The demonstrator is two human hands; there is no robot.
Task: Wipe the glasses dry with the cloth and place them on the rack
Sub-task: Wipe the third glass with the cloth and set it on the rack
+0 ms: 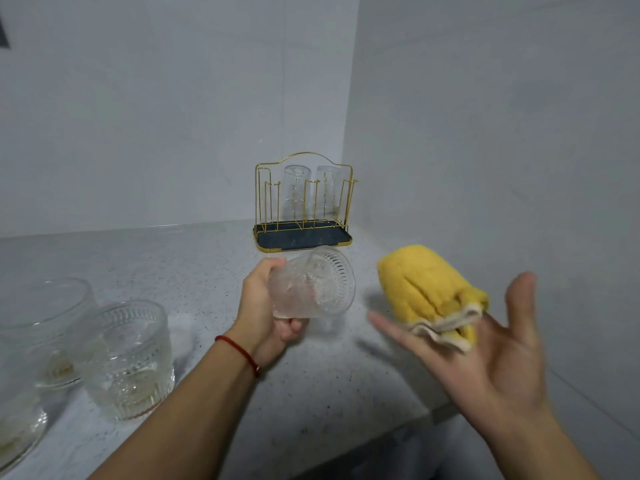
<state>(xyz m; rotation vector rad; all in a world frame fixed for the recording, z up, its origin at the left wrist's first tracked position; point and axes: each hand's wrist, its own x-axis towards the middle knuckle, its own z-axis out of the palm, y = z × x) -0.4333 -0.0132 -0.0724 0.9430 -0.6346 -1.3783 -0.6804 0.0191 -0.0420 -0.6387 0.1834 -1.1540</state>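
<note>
At the centre of the scene, a patterned glass (313,284) is gripped by the left hand (266,306), fingers curled round its base end, so that it is held on its side above the counter (214,271) with its open mouth turned right. To its right, the yellow cloth (429,292) is draped over the middle fingers of the right hand (491,337), which is spread palm-up; the cloth is carried rather than pinched, and is apart from the glass. Just beyond, at the far corner, the gold wire rack (304,207) is seen with two glasses (294,188) inverted on its pegs. At near left, more glasses (130,358) stand on the counter.

Slipping is judged the main risk: the glass looks wet and is held by one end only, so it could be knocked loose as the cloth is pushed in. The loosely draped cloth could also slide off the fingers.

The right hand is motion-blurred, so the cloth's exact hold is hard to make out. The leftmost glasses are cut off by the frame edge, and the left fingers are partly hidden behind the glass.
</note>
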